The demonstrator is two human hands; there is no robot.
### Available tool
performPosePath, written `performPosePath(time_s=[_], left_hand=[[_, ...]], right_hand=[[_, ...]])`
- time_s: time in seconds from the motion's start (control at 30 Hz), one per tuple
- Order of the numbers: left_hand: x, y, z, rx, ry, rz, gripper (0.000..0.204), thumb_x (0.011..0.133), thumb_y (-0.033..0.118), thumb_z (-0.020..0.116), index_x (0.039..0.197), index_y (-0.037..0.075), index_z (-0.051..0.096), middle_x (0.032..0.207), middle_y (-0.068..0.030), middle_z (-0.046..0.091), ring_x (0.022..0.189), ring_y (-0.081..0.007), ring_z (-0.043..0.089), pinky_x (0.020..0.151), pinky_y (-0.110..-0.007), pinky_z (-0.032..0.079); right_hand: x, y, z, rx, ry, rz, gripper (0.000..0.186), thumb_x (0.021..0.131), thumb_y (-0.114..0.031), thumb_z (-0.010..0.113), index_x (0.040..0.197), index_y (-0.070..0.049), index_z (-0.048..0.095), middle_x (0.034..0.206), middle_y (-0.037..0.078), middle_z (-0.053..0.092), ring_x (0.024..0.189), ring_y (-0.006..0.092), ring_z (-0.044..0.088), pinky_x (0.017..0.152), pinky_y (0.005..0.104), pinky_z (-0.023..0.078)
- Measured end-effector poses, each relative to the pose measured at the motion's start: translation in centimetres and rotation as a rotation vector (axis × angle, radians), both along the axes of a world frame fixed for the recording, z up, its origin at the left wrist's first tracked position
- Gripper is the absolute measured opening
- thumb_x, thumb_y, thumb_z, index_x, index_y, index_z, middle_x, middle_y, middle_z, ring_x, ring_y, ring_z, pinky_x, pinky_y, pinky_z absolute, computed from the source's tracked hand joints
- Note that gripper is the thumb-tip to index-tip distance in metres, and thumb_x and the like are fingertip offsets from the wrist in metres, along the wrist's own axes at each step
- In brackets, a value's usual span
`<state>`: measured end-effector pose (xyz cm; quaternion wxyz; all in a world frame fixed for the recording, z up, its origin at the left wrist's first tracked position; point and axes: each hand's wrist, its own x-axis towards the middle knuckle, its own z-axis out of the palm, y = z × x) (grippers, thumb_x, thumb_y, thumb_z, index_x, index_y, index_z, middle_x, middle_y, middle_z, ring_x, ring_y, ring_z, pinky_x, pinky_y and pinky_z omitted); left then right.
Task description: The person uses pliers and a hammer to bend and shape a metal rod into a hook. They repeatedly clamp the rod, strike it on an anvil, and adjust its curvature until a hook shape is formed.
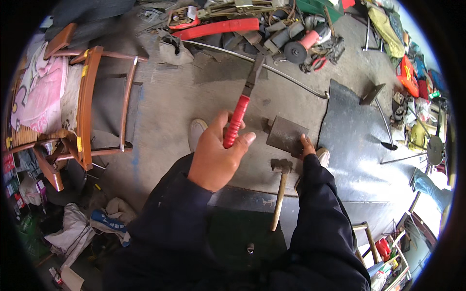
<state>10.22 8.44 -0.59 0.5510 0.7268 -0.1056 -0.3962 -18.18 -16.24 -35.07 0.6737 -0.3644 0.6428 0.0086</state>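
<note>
My left hand [216,155] is closed around the ribbed red grip of a hand tool [240,111]. Its long dark metal head points up and away; seen edge-on, I cannot tell whether it is pliers or snips. At the near right edge of a dark rectangular metal plate [287,136], my right hand [307,146] presses its fingers to the rim, the rest of that hand partly hidden by the sleeve. The plate sits low over the floor between my feet. Just nearer than it lies a hammer [279,194] with a pale wooden handle.
A thin metal rod [257,60] crosses the floor beyond the plate. Farther off are a grinder [298,48], a red curved bar [218,28] and piled scrap. Dark sheet [359,131] covers the floor at right. A wooden chair [87,106] lies at left, cloth bags [77,228] nearer.
</note>
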Motion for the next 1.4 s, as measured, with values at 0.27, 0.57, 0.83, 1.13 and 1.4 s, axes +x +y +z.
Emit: performPosePath(time_s=[0.27,0.57,0.83,1.13,1.4], left_hand=[[-1.0,-2.0,-0.8,0.049,0.085,-0.055,0.023,0.093,0.014,0.07,0.106,0.006,0.052,0.074,0.0003,0.052,0.066,-0.0069,0.047,0.062,-0.026,0.04],[-1.9,-1.5,-4.0,0.197,-0.16,-0.18,0.025,0.091,0.016,0.071,0.102,0.004,0.053,0.077,-0.0063,0.055,0.069,-0.0143,0.052,0.066,-0.032,0.044],[-1.5,-1.4,-10.9,0.293,-0.288,-0.374,0.025,0.09,0.023,0.071,0.096,0.005,0.054,0.078,-0.0075,0.057,0.071,-0.019,0.055,0.069,-0.036,0.045],[0.1,-2.6,-19.9,0.319,-0.196,-0.521,0.026,0.09,0.023,0.07,0.097,0.003,0.055,0.087,-0.0131,0.061,0.083,-0.0265,0.057,0.078,-0.038,0.046],[-1.7,1.5,-25.9,0.311,-0.164,-0.508,0.024,0.09,0.021,0.069,0.098,0.005,0.054,0.086,-0.0148,0.059,0.082,-0.0275,0.056,0.079,-0.039,0.046]], right_hand=[[3.0,8.0,-4.8,-0.376,0.04,-0.372,0.069,0.104,-0.046,0.053,0.146,0.007,0.043,0.141,0.024,0.056,0.121,0.0317,0.058,0.105,0.0369,0.043],[5.7,10.8,2.9,-0.28,0.156,-0.058,0.071,0.099,-0.054,0.055,0.147,-0.004,0.039,0.126,0.026,0.063,0.105,0.0371,0.067,0.08,0.0494,0.056],[-8.5,11.8,2.3,-0.686,0.341,0.435,0.052,0.086,-0.039,0.072,0.125,-0.008,0.058,0.102,0.025,0.072,0.099,0.0418,0.069,0.087,0.0469,0.053],[-18.7,22.1,0.0,-0.422,0.552,0.595,0.071,0.078,-0.034,0.08,0.132,0.004,0.053,0.109,0.026,0.07,0.104,0.0419,0.067,0.094,0.0473,0.052],[-16.8,19.5,1.9,0.279,0.213,0.271,0.043,0.09,-0.026,0.075,0.119,0.001,0.059,0.079,0.014,0.068,0.07,0.0252,0.07,0.063,0.0376,0.056]])
